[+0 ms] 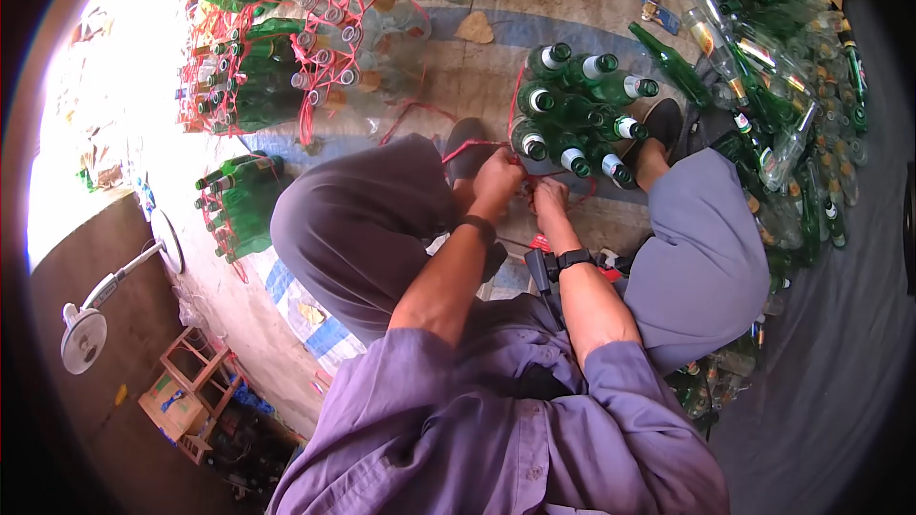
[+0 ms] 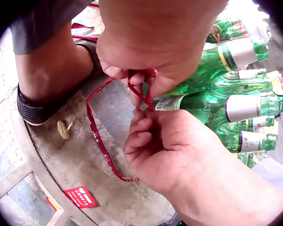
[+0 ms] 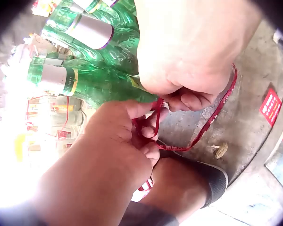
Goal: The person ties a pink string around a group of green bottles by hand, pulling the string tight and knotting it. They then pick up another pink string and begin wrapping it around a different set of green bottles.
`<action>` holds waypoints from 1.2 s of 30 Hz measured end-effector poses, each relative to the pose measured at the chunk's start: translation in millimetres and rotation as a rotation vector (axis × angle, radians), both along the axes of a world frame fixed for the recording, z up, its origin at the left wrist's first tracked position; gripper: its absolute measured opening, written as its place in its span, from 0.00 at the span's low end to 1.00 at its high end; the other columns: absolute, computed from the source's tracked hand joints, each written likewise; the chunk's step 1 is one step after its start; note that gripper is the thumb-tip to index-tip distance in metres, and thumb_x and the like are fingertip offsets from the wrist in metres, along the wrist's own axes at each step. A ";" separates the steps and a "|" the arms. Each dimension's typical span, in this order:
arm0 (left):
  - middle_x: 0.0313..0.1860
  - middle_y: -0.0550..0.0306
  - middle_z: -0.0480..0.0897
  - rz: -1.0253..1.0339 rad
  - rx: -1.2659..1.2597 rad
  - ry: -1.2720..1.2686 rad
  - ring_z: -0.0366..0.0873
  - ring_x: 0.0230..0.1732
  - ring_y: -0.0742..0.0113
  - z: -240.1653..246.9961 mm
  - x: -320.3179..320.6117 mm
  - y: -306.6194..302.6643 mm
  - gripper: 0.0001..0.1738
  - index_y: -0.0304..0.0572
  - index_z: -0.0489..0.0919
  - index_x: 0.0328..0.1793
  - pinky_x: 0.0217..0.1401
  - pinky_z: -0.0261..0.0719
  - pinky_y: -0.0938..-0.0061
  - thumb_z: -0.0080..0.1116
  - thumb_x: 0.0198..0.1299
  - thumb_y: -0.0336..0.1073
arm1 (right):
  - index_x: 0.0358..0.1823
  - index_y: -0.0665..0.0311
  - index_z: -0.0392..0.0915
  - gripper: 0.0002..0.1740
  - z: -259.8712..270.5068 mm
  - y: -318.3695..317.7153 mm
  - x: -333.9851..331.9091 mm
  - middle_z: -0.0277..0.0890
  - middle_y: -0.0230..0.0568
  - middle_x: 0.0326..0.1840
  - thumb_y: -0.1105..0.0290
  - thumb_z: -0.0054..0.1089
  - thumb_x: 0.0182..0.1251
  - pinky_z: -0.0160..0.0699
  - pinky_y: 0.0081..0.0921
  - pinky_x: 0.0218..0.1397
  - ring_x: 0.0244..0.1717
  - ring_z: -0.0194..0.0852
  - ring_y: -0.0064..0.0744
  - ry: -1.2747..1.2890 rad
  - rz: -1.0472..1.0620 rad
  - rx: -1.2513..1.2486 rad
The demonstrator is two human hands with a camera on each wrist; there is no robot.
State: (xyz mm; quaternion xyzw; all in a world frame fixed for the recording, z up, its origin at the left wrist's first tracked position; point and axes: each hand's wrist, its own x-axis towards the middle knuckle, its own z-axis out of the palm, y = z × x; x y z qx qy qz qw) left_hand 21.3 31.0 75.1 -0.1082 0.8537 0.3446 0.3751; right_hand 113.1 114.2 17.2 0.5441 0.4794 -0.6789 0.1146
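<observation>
A cluster of green glass bottles (image 1: 572, 114) with pale neck labels stands between the person's feet. Close by its near side, the left hand (image 1: 498, 177) and right hand (image 1: 551, 200) meet over a red printed plastic strap (image 2: 97, 132). Fingers of the left hand (image 3: 115, 146) pinch a small twisted loop of it. The right hand (image 2: 179, 150) has curled fingers and thumb on the strap just beside that, its fingertips partly hidden. A slack length of strap (image 3: 210, 123) bows away from both hands over the ground.
Strapped bundles of green and clear bottles (image 1: 253, 72) stand to the left, with a smaller green group (image 1: 243, 205) nearer. Loose bottles (image 1: 763, 67) are heaped on the right. A shoe (image 2: 37, 106) is close to the left hand. A red label (image 2: 80, 197) lies on the ground.
</observation>
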 end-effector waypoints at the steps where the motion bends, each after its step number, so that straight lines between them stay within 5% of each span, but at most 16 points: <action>1: 0.32 0.46 0.82 -0.030 -0.038 -0.017 0.82 0.38 0.54 -0.9 -0.3 0.3 0.14 0.43 0.78 0.34 0.39 0.76 0.64 0.61 0.43 0.42 | 0.24 0.63 0.76 0.07 -32.4 -2.8 12.9 0.69 0.33 0.16 0.69 0.57 0.56 0.57 0.20 0.13 0.12 0.62 0.23 -0.002 0.003 -0.003; 2: 0.33 0.45 0.82 -0.061 -0.075 -0.033 0.82 0.40 0.53 -1.8 -1.5 0.7 0.14 0.45 0.78 0.34 0.41 0.76 0.64 0.61 0.43 0.43 | 0.24 0.63 0.76 0.07 -93.3 -7.2 37.0 0.70 0.34 0.17 0.69 0.57 0.56 0.57 0.20 0.13 0.12 0.63 0.23 0.191 0.194 0.234; 4: 0.34 0.47 0.83 -0.126 -0.062 -0.051 0.82 0.39 0.53 -11.5 -3.1 -3.1 0.15 0.46 0.79 0.37 0.41 0.76 0.64 0.60 0.44 0.43 | 0.24 0.63 0.76 0.06 -109.1 -10.2 39.9 0.71 0.34 0.17 0.69 0.57 0.56 0.58 0.20 0.14 0.12 0.63 0.23 0.383 0.385 0.469; 6: 0.35 0.48 0.84 -0.191 -0.049 -0.071 0.83 0.39 0.54 -15.4 -5.7 -4.2 0.16 0.47 0.80 0.41 0.41 0.77 0.63 0.59 0.45 0.42 | 0.26 0.63 0.77 0.06 -109.3 -16.0 35.8 0.72 0.35 0.18 0.69 0.56 0.56 0.59 0.21 0.14 0.13 0.64 0.23 0.145 0.241 0.306; 8: 0.34 0.48 0.84 -0.151 -0.015 -0.096 0.83 0.39 0.52 -9.5 -11.5 -3.3 0.14 0.48 0.81 0.39 0.41 0.77 0.64 0.58 0.45 0.41 | 0.27 0.63 0.78 0.06 -82.7 -18.9 27.4 0.73 0.34 0.18 0.69 0.55 0.56 0.59 0.21 0.15 0.13 0.64 0.23 0.186 0.294 0.310; 11: 0.30 0.47 0.83 0.131 0.212 -0.026 0.82 0.34 0.53 -104.9 -5.4 -29.1 0.11 0.44 0.81 0.35 0.36 0.77 0.65 0.58 0.44 0.36 | 0.29 0.63 0.79 0.07 -39.0 -23.6 0.9 0.73 0.33 0.19 0.69 0.53 0.57 0.60 0.21 0.16 0.13 0.64 0.22 0.154 0.292 0.204; 17: 0.19 0.48 0.78 0.272 0.214 -0.066 0.77 0.23 0.60 -62.8 -54.7 -22.9 0.06 0.34 0.77 0.28 0.26 0.73 0.67 0.58 0.41 0.29 | 0.32 0.61 0.79 0.10 20.4 -27.5 -46.7 0.72 0.29 0.21 0.66 0.50 0.59 0.60 0.19 0.19 0.18 0.64 0.19 0.040 0.155 -0.110; 26: 0.20 0.48 0.79 0.433 0.277 -0.154 0.77 0.23 0.57 -77.1 -77.2 -26.7 0.04 0.36 0.78 0.24 0.25 0.71 0.65 0.55 0.39 0.25 | 0.34 0.59 0.78 0.11 -0.1 -29.1 -52.0 0.67 0.24 0.24 0.61 0.52 0.59 0.59 0.17 0.25 0.21 0.59 0.17 0.068 0.085 -0.191; 28: 0.22 0.46 0.79 -0.385 0.154 0.323 0.77 0.23 0.52 -91.1 -73.1 -38.5 0.04 0.39 0.79 0.21 0.26 0.71 0.63 0.56 0.34 0.26 | 0.34 0.59 0.78 0.11 -13.3 -30.6 -46.2 0.67 0.24 0.24 0.61 0.52 0.58 0.59 0.18 0.25 0.20 0.59 0.17 0.043 0.091 -0.147; 32: 0.21 0.46 0.79 -0.534 0.184 0.409 0.77 0.25 0.48 -88.0 -77.4 -39.6 0.05 0.42 0.78 0.20 0.27 0.70 0.61 0.59 0.31 0.27 | 0.31 0.59 0.80 0.10 -68.3 -26.6 -14.7 0.70 0.27 0.21 0.61 0.59 0.57 0.58 0.19 0.23 0.20 0.62 0.19 -0.004 0.087 0.013; 34: 0.19 0.47 0.78 -0.363 0.246 0.356 0.77 0.25 0.48 -109.6 -81.3 -34.7 0.05 0.42 0.77 0.19 0.26 0.70 0.62 0.59 0.31 0.26 | 0.27 0.60 0.79 0.09 -126.7 -23.2 16.4 0.73 0.30 0.22 0.62 0.64 0.57 0.59 0.19 0.22 0.22 0.66 0.20 0.116 0.081 0.365; 35: 0.19 0.47 0.78 -0.364 0.244 0.348 0.77 0.25 0.48 -101.7 -81.5 -31.3 0.05 0.42 0.77 0.19 0.26 0.70 0.62 0.59 0.31 0.26 | 0.24 0.61 0.79 0.10 -136.5 -15.3 20.4 0.75 0.31 0.23 0.64 0.66 0.57 0.60 0.20 0.22 0.22 0.68 0.19 -0.021 0.243 0.425; 36: 0.18 0.49 0.77 -0.105 0.285 0.133 0.76 0.22 0.50 -89.0 -81.5 -25.3 0.03 0.40 0.76 0.18 0.24 0.68 0.63 0.59 0.34 0.25 | 0.24 0.61 0.79 0.10 -139.5 -16.3 29.4 0.75 0.31 0.23 0.64 0.66 0.57 0.60 0.20 0.22 0.22 0.68 0.19 -0.031 0.244 0.423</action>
